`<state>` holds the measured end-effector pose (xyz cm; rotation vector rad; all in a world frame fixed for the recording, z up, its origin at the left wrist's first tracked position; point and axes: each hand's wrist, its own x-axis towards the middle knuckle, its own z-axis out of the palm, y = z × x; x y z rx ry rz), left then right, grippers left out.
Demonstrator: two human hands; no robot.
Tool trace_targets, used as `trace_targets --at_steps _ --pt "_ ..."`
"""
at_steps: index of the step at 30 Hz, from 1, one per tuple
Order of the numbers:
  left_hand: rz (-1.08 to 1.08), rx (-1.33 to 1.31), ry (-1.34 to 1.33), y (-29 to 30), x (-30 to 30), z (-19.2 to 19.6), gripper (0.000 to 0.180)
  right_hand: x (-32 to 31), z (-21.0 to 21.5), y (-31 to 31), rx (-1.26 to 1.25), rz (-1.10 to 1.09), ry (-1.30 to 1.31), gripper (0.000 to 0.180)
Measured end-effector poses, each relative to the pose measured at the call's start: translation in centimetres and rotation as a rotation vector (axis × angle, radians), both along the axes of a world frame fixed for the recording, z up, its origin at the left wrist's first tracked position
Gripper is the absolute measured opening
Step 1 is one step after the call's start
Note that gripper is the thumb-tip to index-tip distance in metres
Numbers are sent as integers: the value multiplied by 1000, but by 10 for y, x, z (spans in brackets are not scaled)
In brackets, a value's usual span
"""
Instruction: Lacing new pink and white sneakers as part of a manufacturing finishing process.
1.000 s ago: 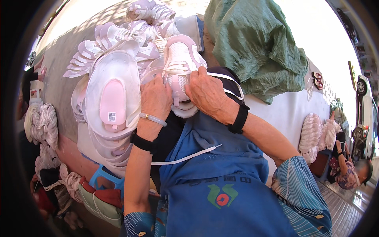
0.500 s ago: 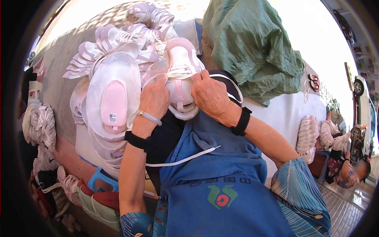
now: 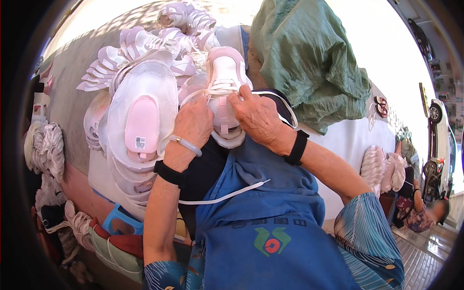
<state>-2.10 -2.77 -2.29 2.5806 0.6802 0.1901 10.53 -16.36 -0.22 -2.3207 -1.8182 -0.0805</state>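
A pink-and-white shoe upper point(image 3: 224, 67) lies on my lap, its toe pointing away and its heel tab toward me. White shoelace point(image 3: 221, 92) crosses its front in several rows. My left hand point(image 3: 194, 118) is closed on the lace at the upper's left edge; the fingertips are partly hidden. Opposite it, my right hand point(image 3: 258, 116) pinches the lace at the right edge, with thumb and forefinger over the opening. One lace end loops past my right wrist. Another white lace end point(image 3: 227, 198) hangs over my blue apron point(image 3: 261, 217).
Nested pale translucent shoe pieces with a pink insole point(image 3: 142, 123) stand to my left. Behind them are bundled pink-and-white uppers point(image 3: 133, 46). A green cloth sack point(image 3: 309, 63) lies at the far right. A blue stool point(image 3: 121, 220) is at lower left; a person point(image 3: 425, 212) sits at far right.
My right hand has moved slightly left and its fingers have shifted over the upper's opening. My left hand has turned a little, staying on the lace. The view has shifted slightly.
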Motion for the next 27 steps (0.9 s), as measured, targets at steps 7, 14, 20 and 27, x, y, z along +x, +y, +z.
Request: trace_targets --at_steps 7,14,20,27 --pt "-49 -21 -56 -4 -6 3 31 -5 2 26 -172 64 -290 14" --pt "-97 35 -130 -17 -18 -9 49 14 6 16 -27 291 -93 12" --pt "-77 -44 -196 -12 -21 -18 53 -42 33 -7 -50 414 786 10" --pt "14 -201 -320 -2 -17 -9 44 -12 6 16 60 31 633 14"
